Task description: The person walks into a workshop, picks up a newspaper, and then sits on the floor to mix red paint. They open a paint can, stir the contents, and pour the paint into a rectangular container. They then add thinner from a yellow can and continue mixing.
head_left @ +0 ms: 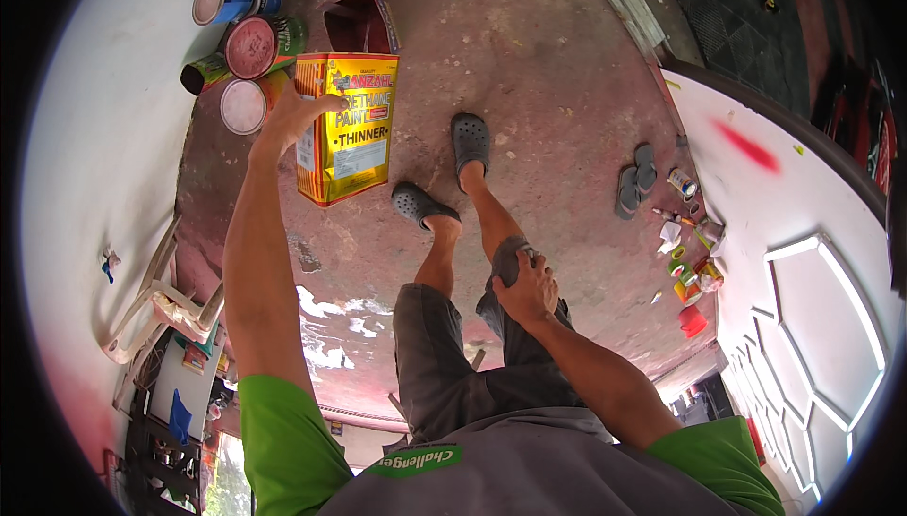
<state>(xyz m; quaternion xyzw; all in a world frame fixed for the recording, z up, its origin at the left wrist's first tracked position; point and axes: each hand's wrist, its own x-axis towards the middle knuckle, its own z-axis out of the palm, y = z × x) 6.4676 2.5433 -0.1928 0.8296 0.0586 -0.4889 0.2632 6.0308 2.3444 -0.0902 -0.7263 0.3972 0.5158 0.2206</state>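
A tall yellow rectangular metal can (361, 164) with red trim stands slightly tilted on the floor, left of my feet. My left hand (288, 121) grips its upper left side, thumb lying across the front face; the other fingers are mostly hidden behind the can. Down at my bent right knee rests my right hand (529, 291), fingers apart over the hem of my grey shorts (439, 341), with nothing seen in it. Just beyond the yellow can is a dark red open-topped container (364, 23).
Several round paint cans (250, 47) lie or stand by the left wall. Grey slippers (636, 180) and assorted small cans and scraps (694, 270) line the right wall. A pale plastic chair (170, 313) stands at the left. My dark clogs (470, 140) are on the stained floor.
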